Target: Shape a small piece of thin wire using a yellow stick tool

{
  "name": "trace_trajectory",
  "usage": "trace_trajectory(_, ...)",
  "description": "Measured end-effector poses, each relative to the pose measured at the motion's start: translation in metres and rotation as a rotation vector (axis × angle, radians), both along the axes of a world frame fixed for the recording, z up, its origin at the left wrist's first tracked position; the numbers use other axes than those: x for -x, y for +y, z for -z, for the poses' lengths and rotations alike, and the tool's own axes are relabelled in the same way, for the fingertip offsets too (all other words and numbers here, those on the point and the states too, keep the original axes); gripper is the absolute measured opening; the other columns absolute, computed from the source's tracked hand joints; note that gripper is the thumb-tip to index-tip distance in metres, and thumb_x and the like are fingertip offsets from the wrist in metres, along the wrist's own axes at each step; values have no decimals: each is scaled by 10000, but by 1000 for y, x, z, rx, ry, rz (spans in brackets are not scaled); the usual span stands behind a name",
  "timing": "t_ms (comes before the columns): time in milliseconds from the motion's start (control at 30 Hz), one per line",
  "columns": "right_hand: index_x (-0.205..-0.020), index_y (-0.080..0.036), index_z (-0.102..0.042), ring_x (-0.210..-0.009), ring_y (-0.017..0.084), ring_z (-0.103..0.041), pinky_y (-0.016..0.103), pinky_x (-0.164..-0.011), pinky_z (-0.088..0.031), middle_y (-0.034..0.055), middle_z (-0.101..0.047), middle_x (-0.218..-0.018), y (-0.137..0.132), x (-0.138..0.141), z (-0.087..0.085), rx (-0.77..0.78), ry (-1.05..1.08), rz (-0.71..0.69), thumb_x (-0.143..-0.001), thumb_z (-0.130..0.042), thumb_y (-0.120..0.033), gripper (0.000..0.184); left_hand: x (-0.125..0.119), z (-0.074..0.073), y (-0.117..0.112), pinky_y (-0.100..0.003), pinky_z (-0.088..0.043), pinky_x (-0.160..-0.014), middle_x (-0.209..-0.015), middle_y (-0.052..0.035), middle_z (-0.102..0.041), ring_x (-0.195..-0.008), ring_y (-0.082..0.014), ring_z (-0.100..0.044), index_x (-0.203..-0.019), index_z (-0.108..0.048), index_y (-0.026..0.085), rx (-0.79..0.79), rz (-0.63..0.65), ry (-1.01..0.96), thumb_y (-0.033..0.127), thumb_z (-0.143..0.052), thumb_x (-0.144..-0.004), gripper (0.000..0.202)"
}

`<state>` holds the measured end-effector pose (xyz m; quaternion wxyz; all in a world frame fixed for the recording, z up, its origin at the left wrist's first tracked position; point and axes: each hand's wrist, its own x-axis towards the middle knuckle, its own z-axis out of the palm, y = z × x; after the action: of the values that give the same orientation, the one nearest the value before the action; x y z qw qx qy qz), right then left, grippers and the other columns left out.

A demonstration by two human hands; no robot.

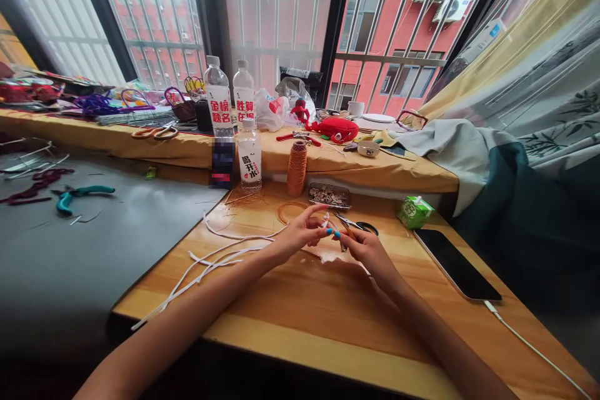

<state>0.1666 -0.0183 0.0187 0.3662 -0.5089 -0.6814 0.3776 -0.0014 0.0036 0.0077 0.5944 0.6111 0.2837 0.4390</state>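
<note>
My left hand (300,232) and my right hand (368,249) meet over the wooden table (300,319). Both pinch a small piece of thin white and orange wire (329,225) between their fingertips. The left fingers are closed in a pinch, with one finger stretched up. The right hand curls round the piece, and scissors (359,225) lie just behind it. White cords (210,259) trail left from my hands across the wood. A coil of orange wire (288,209) lies just beyond.
A spool of orange thread (297,167), a tray of small metal parts (329,195) and three water bottles (249,156) stand behind. A phone (455,264) on a cable and a green carton (414,210) lie to the right. Teal pliers (77,195) rest on the grey mat.
</note>
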Motion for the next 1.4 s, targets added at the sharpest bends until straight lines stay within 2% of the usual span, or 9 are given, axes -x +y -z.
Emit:
trace_trajectory(100, -641, -143, -542, -404, 46, -220, 214, -409, -139, -53, -372, -489, 0, 2, -2, 184, 164, -31, -655, -540, -476, 333, 0, -4, -6, -182, -315, -489, -746, 3, -563, -503, -51, -395, -1118, -465, 198, -282, -155, 200, 284, -592, -694, 451)
trace_trajectory(233, -695, -125, -580, -398, 35, -216, 216, -409, -110, -44, -420, -505, -1, 4, -2, 244, 225, -56, -629, -581, -442, 324, 2, -6, -7, -211, -366, -617, -726, -27, -574, -659, -105, -489, -828, -626, 153, -511, -396, 377, 236, -509, -761, 158)
trace_trajectory(433, -779, -128, -595, -428, 39, -252, 214, -415, -135, -7, -545, -603, -3, 5, -1, 305, 161, -176, -641, -598, -374, 282, 8, -2, 5, -210, -387, -666, -740, -34, -570, -718, -118, -528, -798, -630, 141, -466, -462, 398, 229, -468, -783, 185)
trace_trajectory(600, -684, -128, -585, -450, 41, -283, 209, -418, -151, -28, -501, -567, -7, 4, -6, 331, 92, -324, -663, -588, -379, 253, 11, 2, 11, -203, -376, -630, -673, -23, -566, -675, -111, -504, -662, -599, 131, -414, -369, 396, 233, -443, -782, 221)
trace_trajectory(733, -674, -133, -581, -421, 32, -263, 207, -400, -139, -31, -511, -575, -7, 4, -5, 388, 129, -367, -663, -586, -386, 254, 11, 4, 14, -183, -345, -537, -675, -12, -556, -588, -86, -454, -700, -591, 133, -305, -290, 344, 327, -462, -763, 242)
trace_trajectory(900, -695, -131, -569, -375, 19, -241, 205, -381, -117, -13, -551, -609, -1, 4, 0, 298, 336, -133, -621, -613, -393, 275, 11, 1, 17, -178, -249, -420, -645, -2, -530, -458, -51, -347, -766, -576, 121, -63, -418, 230, 490, -392, -756, 412)
trace_trajectory(1067, -632, -131, -552, -354, 18, -237, 199, -372, -141, -38, -498, -515, -2, 7, -1, 274, 327, -131, -616, -611, -407, 283, 2, -6, -1, -181, -192, -393, -498, 35, -457, -410, -36, -283, -690, -611, 114, 31, -95, 296, 490, -529, -657, 386)
trace_trajectory(1200, -757, -142, -560, -368, 32, -282, 201, -368, -209, 0, -568, -666, -5, 8, 0, 217, 173, -120, -683, -541, -428, 296, -2, -5, -6, -177, -183, -368, -490, 38, -483, -365, -22, -287, -679, -584, 118, 103, -127, 158, 391, -551, -661, 276)
trace_trajectory(1400, -845, -167, -571, -709, 159, -510, 270, -639, -381, 55, -572, -759, 0, -1, 3, -397, -331, 13, -848, -334, -351, 299, 6, 2, 8, -172, -180, -309, -585, -13, -586, -288, -15, -315, -668, -522, 115, 191, -249, 75, 325, -537, -659, 210)
